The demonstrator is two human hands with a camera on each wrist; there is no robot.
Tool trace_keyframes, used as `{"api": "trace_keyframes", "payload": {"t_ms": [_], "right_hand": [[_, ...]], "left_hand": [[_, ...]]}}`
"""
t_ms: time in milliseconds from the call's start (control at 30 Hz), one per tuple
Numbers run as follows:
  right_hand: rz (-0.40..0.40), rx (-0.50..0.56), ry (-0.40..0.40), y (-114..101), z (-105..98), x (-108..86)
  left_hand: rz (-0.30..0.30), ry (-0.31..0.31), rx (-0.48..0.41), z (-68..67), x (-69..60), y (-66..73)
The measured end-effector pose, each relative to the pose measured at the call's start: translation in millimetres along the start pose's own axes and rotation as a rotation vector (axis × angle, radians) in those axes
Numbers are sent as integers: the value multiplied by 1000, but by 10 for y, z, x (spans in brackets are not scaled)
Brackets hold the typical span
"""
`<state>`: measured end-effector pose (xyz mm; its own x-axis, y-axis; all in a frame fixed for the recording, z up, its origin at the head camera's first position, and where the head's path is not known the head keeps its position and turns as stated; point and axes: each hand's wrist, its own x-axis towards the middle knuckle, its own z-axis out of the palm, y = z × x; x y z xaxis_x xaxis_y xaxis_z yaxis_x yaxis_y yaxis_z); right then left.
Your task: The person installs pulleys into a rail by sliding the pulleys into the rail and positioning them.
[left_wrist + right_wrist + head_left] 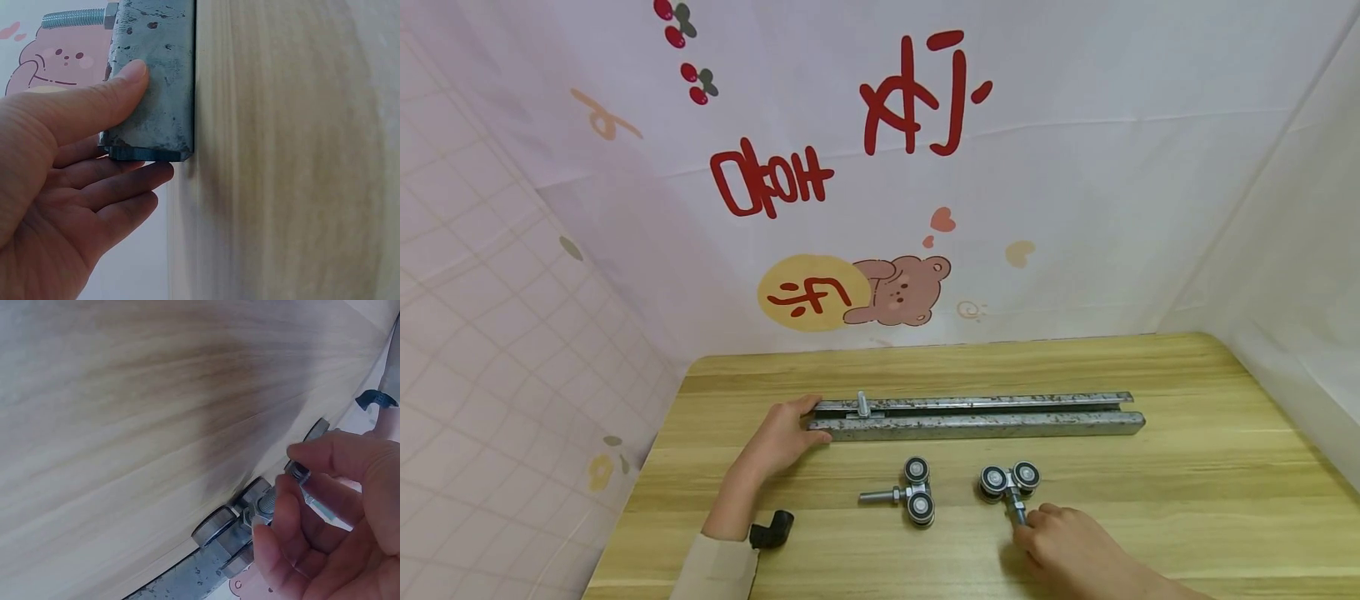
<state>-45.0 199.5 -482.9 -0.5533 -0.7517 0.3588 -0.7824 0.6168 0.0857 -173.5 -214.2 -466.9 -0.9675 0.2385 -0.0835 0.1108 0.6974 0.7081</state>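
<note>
A worn grey metal rail (985, 427) lies across the table, its slot facing up, with a bolt (862, 406) standing up near the left end. My left hand (781, 437) grips that left end; in the left wrist view the thumb of the hand (75, 144) lies along the rail's side (156, 81). My right hand (1075, 546) pinches the threaded stem of a roller bracket (1011, 482) with several wheels. Seen from the right wrist, fingers and thumb of the hand (337, 519) surround the stem (267, 503). A second roller bracket (917, 493) lies between the hands, its stem pointing left.
A black angled piece (772, 530) is beside my left forearm, partly behind the sleeve. Behind the wooden table (1210, 467) hangs a white printed cloth (1075, 183), with more cloth along the left and right sides.
</note>
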Motion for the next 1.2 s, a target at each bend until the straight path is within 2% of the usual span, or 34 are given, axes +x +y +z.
{"api": "trace_keyframes", "payload": {"t_ms": [167, 400, 667, 967, 1200], "right_hand": [[51, 58, 35, 12, -17, -8], [119, 71, 139, 27, -111, 50], [183, 99, 186, 41, -213, 134], [185, 89, 300, 136, -230, 216], [189, 101, 325, 209, -219, 265]], "left_hand": [[0, 0, 0, 0, -5, 3], [-5, 3, 12, 1, -8, 7], [6, 7, 16, 0, -9, 1], [3, 9, 12, -1, -9, 3], [-2, 10, 9, 5, -8, 10]]}}
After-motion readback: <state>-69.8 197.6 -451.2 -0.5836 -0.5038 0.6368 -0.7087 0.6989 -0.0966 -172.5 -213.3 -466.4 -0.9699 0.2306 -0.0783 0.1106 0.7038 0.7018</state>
